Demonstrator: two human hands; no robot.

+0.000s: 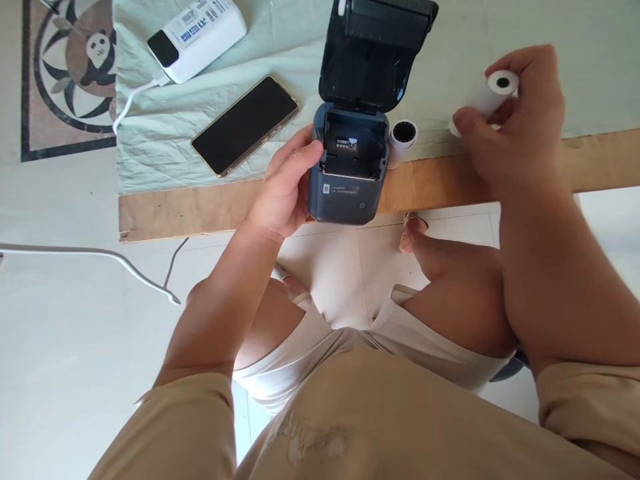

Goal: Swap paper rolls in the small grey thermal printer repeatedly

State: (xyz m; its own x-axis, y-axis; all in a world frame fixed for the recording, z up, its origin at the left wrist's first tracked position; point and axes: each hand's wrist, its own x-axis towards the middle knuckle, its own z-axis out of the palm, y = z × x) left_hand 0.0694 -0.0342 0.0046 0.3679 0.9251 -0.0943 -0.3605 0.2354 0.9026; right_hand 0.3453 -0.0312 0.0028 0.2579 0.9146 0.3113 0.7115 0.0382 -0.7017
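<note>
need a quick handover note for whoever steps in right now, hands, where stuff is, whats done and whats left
Left hand: gripping the left side of the small printer, thumb at its open compartment.
Right hand: holding a white paper roll above the table, off to the printer's right.
Printer: at the table's front edge, lid flipped up, compartment empty.
Second paper roll: lying against the printer's right side.
Phone and power bank lie on the cloth to the left, untouched.
Done: lid open, roll in hand.
Left: roll is not yet in the compartment, lid not yet closed.
</note>
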